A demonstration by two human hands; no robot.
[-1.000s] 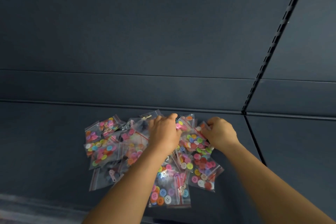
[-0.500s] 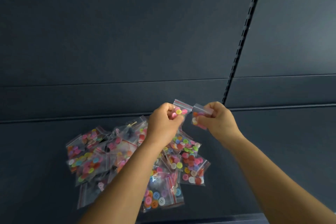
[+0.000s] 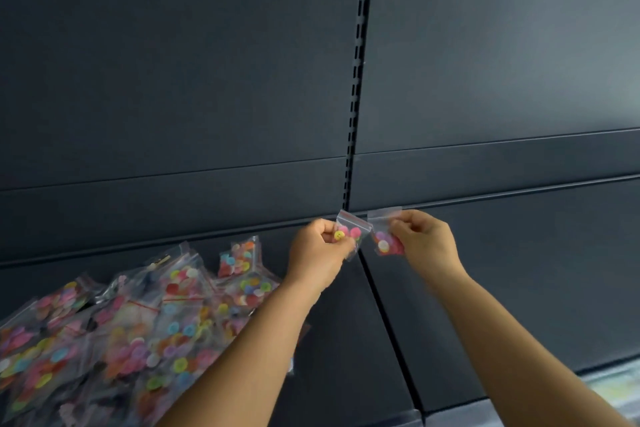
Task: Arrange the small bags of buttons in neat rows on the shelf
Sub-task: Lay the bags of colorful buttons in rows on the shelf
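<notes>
My left hand (image 3: 317, 251) pinches a small clear bag of coloured buttons (image 3: 349, 232), holding it up just above the dark shelf (image 3: 502, 288) near the back wall. My right hand (image 3: 427, 241) pinches a second small bag with pink and red buttons (image 3: 384, 239) right beside it, a short gap between the two bags. Both bags hang over the seam between two shelf panels. A loose pile of several more button bags (image 3: 138, 322) lies on the shelf to the lower left, partly hidden by my left forearm.
A slotted upright rail (image 3: 358, 73) runs up the dark back wall directly behind the held bags. The seam between shelf panels (image 3: 391, 329) runs forward from it. The shelf's front edge (image 3: 595, 381) shows at lower right.
Both hands have lifted a bag each off the pile and carried them to the right, to the shelf seam. The view has swung right, so the pile now sits at lower left.
</notes>
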